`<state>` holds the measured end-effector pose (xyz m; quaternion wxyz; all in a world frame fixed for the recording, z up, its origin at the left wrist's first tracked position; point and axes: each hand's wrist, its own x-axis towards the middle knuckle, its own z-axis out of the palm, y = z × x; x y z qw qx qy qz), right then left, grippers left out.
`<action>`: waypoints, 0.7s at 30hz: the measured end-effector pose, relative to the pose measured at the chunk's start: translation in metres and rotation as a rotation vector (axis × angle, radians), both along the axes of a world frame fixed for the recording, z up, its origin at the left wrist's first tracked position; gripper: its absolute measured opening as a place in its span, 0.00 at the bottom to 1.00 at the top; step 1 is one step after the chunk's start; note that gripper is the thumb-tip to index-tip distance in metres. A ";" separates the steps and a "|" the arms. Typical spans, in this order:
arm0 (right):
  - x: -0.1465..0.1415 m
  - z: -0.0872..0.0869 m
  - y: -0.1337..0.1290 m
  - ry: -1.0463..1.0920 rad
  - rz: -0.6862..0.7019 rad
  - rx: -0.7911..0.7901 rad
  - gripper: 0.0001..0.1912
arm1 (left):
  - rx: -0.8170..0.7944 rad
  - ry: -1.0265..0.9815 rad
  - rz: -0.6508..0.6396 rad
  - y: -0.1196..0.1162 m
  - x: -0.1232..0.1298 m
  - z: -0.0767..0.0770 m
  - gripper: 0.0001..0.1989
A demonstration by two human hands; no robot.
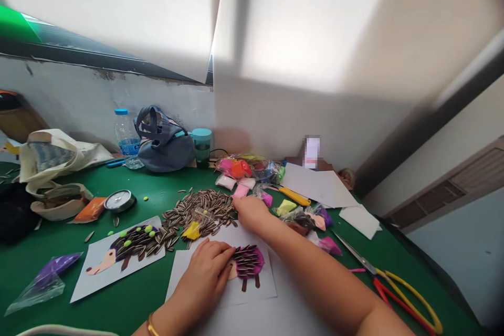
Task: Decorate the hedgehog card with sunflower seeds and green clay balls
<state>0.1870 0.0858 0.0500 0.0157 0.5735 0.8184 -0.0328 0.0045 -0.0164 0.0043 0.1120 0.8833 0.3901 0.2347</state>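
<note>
1. Two bare hands work over a half-built hedgehog picture (247,265) made of purple clay and dark striped sunflower seeds on white paper (255,294), which lies near the front edge of a green desk (39,273).
2. The left hand (207,273), with a gold bangle (151,325) at its wrist, lies on the paper just left of the hedgehog picture. Its fingers (226,257) reach the seeded body, and the grip is loosely curled; the pictures do not show whether anything is clamped in it.
3. The right hand (252,212) reaches across, just beyond the hedgehog picture, to the edge of a loose heap of sunflower seeds (205,210). Its fingertips are bunched downward, so any hold is hidden.
4. Left of the hedgehog picture lies a second hedgehog picture (134,244), with seeds, green clay dots and a tan snout.
5. Beyond the hedgehog picture sit bagged modelling clay packets (232,168) and a yellow utility knife (293,196). To its right lie scissors (354,254) with red and yellow handles.
6. Farther back, left of the hedgehog picture, stand a water bottle (128,139) and a teal-lidded cup (201,147).
</note>
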 end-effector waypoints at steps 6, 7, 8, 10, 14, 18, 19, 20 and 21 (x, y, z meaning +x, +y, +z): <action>0.020 0.009 -0.016 0.076 0.008 -0.001 0.12 | 0.001 0.013 -0.003 0.000 0.000 -0.001 0.16; 0.026 0.012 -0.022 0.100 0.014 0.001 0.12 | -0.003 0.015 -0.002 0.000 0.000 -0.001 0.17; 0.032 0.014 -0.029 0.134 0.021 0.001 0.12 | -0.007 0.018 -0.001 0.000 0.000 -0.001 0.17; 0.044 0.017 -0.044 0.258 0.050 -0.010 0.11 | -0.017 0.021 0.005 -0.001 -0.001 -0.001 0.17; 0.059 0.010 -0.076 0.489 0.087 -0.030 0.10 | -0.025 0.021 0.010 -0.001 -0.002 -0.002 0.20; 0.061 -0.007 -0.099 0.610 0.108 -0.014 0.10 | -0.028 0.025 0.012 -0.001 -0.001 -0.002 0.20; 0.061 -0.011 -0.102 0.637 0.124 -0.006 0.10 | -0.032 0.028 0.011 -0.001 -0.001 -0.002 0.20; 0.061 -0.014 -0.104 0.657 0.137 0.002 0.10 | -0.038 0.031 0.010 -0.001 -0.001 -0.001 0.19; 0.061 -0.017 -0.105 0.670 0.145 0.011 0.10 | -0.043 0.035 0.009 -0.001 -0.001 0.000 0.19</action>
